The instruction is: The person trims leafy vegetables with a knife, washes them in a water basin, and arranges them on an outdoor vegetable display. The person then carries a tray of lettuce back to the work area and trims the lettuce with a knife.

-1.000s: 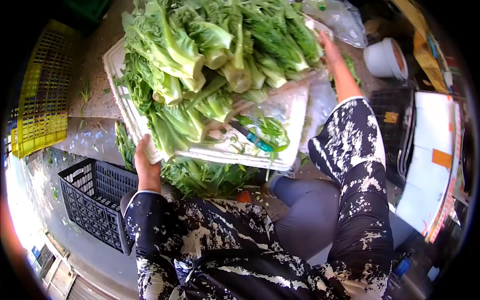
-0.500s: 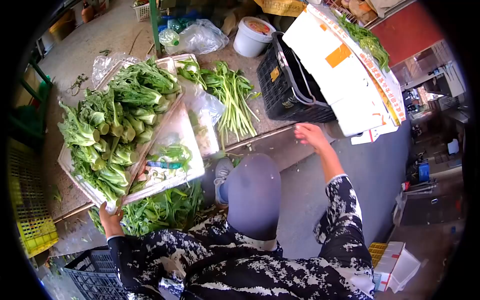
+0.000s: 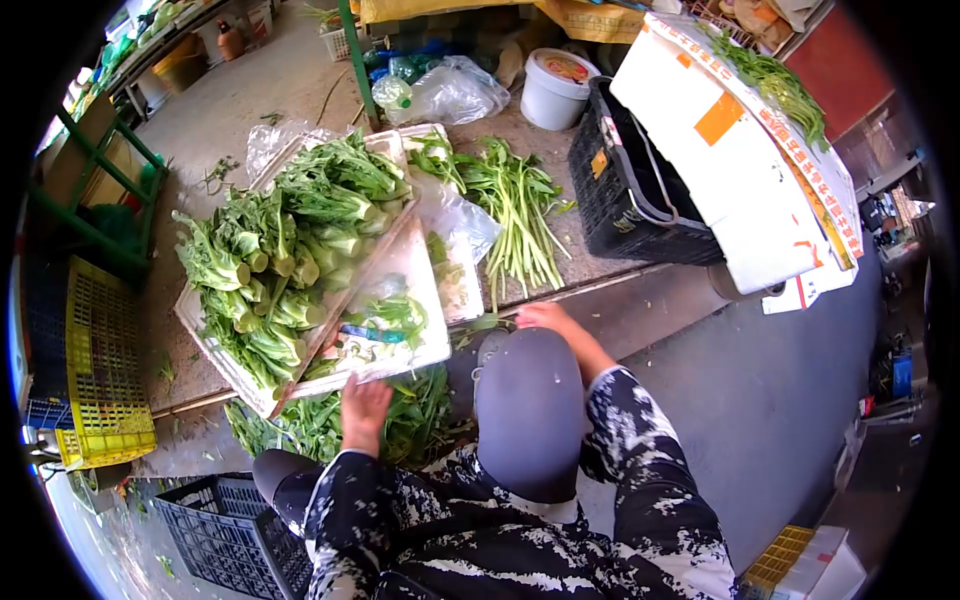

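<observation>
The left hand (image 3: pixel 365 408) is held with its grip wide, just beside the near edge of the white tray (image 3: pixel 424 268), above a heap of green leaves (image 3: pixel 420 402). Big leafy bunches (image 3: pixel 285 250) are piled on the tray. The right hand (image 3: pixel 545 320) is partly hidden by the knee (image 3: pixel 530 410); whether its grip is wide or narrow cannot be told. Near it, long-stemmed greens (image 3: pixel 517 225) are laid on the ledge (image 3: pixel 165 310).
</observation>
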